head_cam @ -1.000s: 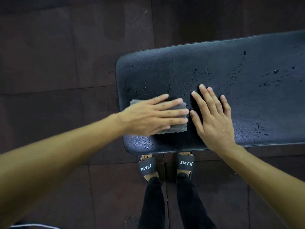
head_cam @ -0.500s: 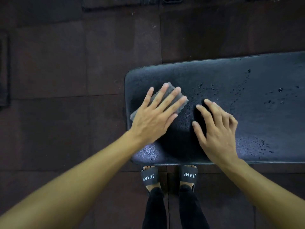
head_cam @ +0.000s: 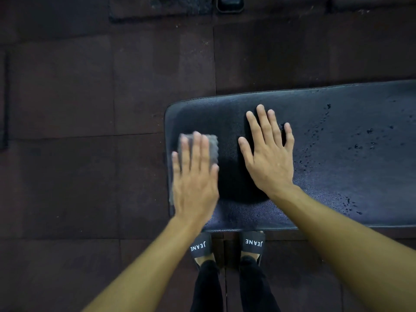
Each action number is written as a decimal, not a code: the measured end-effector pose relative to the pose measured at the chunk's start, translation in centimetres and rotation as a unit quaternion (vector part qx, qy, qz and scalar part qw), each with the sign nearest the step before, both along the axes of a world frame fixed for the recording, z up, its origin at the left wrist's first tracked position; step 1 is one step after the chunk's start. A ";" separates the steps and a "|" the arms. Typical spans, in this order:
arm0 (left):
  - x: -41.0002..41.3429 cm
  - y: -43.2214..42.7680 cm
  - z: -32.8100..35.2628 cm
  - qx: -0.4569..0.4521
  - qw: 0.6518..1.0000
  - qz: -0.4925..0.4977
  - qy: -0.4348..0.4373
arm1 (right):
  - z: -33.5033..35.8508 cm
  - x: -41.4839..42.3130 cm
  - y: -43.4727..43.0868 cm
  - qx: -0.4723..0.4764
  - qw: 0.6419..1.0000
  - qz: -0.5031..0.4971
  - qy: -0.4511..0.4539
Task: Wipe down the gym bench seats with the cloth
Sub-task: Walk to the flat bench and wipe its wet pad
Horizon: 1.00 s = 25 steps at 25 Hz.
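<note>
A black padded gym bench seat [head_cam: 337, 176] stretches from the middle to the right edge of the head view, with water droplets on its right part. A small grey cloth [head_cam: 212, 146] lies at the seat's left end. My left hand [head_cam: 194, 179] presses flat on the cloth with straight fingers and covers most of it; the hand is blurred. My right hand [head_cam: 269, 156] rests flat on the seat just right of the cloth, fingers spread.
Dark rubber floor tiles [head_cam: 90, 109] surround the bench. My feet in black slides [head_cam: 226, 245] stand at the seat's near edge. A dark mat [head_cam: 162, 7] and a black object [head_cam: 229, 4] lie at the top edge.
My left hand has swept the cloth to the seat's left end, fingers now pointing away from me. My right hand has flattened and spread. Droplets near the left end are gone.
</note>
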<state>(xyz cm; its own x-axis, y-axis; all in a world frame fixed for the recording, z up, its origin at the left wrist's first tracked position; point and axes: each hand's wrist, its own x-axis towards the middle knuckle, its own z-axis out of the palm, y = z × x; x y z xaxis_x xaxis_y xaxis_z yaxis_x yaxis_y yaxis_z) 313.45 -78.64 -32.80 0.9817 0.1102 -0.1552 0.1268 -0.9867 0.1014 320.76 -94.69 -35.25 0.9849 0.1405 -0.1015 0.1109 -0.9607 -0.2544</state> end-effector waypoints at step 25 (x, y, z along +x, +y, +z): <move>0.9 -0.5 -0.8 -0.010 0.989 0.145 -0.017 | 3.1 -0.6 -4.3 0.077 0.995 -0.060 0.029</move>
